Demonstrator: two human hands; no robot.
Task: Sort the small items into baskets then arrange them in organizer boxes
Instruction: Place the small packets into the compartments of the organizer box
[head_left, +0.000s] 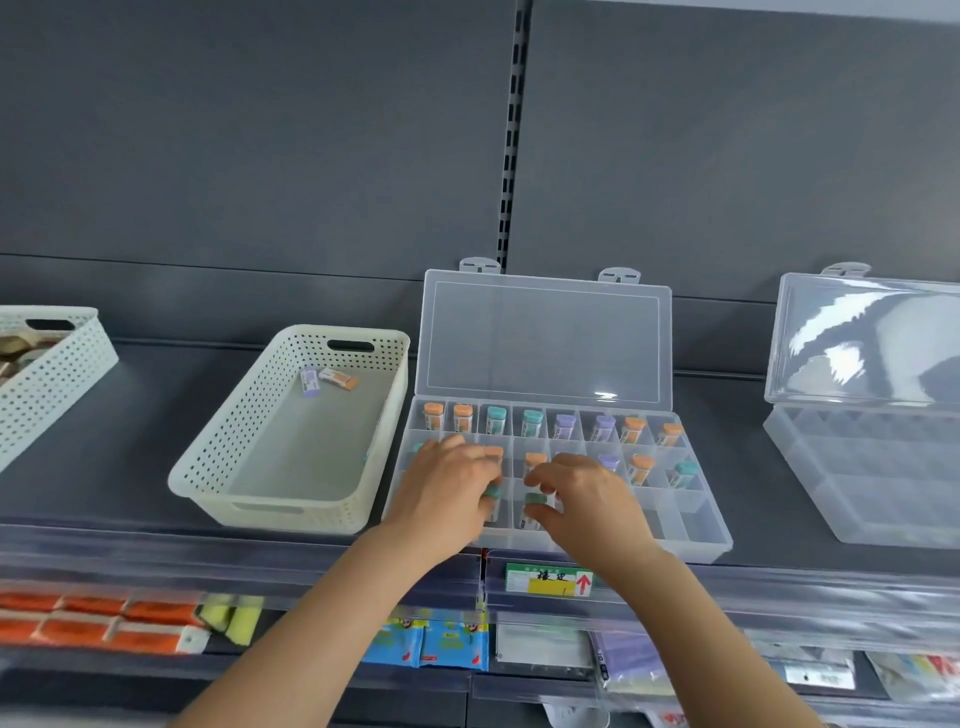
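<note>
Both hands are down in the open organizer box (696, 540), front row, and each has a tube. Your left hand (452, 483) curls its fingers round a teal-capped tube (493, 491), cap up, over a compartment left of centre. Your right hand (582, 493) pinches a second teal tube (535, 500) between thumb and fingertips, one compartment over.

Stand each tube upright, base first, the way the back row sits, caps all on top. Feel the base meet the floor of the cell before you loosen the pinch, or it looks likely to tip against the divider. The two hands are nearly touching, so let one go first and draw it straight up, so that you do not knock the orange caps just behind your knuckles.

Empty cells wait at the front right. The white basket (218, 467) beside the box holds a purple piece (310, 382) and an orange piece (340, 378) at its far end: those look like your next pick.
</note>
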